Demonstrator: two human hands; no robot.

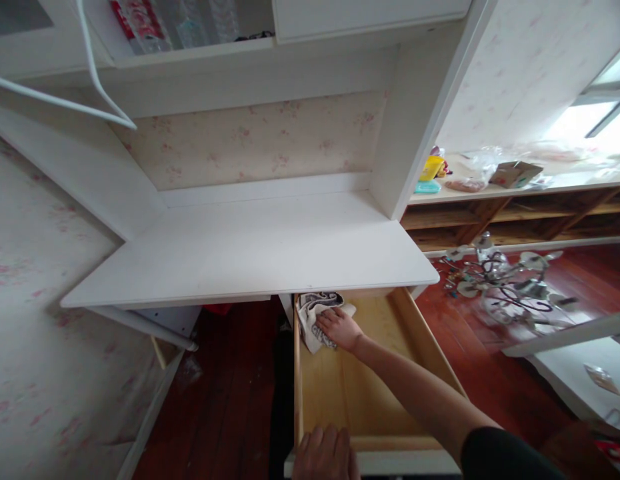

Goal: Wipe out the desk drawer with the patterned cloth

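A wooden drawer point(385, 393) with a white front is pulled out from under the right end of the white desk point(270, 247). Inside it, at the back left corner, my right hand point(337, 328) presses on a crumpled cream and dark patterned cloth point(310, 327), fingers bent onto it. Part of the cloth is hidden beneath the hand. My left hand point(325, 455) grips the top of the drawer front near its left corner, fingers hooked over the edge; its thumb is not visible.
Shelves above the desk hold plastic bottles point(205, 23), and a white cable point(90, 73) hangs at upper left. A dismantled chandelier point(515, 280) lies on the red wooden floor at right. Beyond it, a low shelf unit point(470, 217) bears a cardboard box point(515, 174) and plastic bags.
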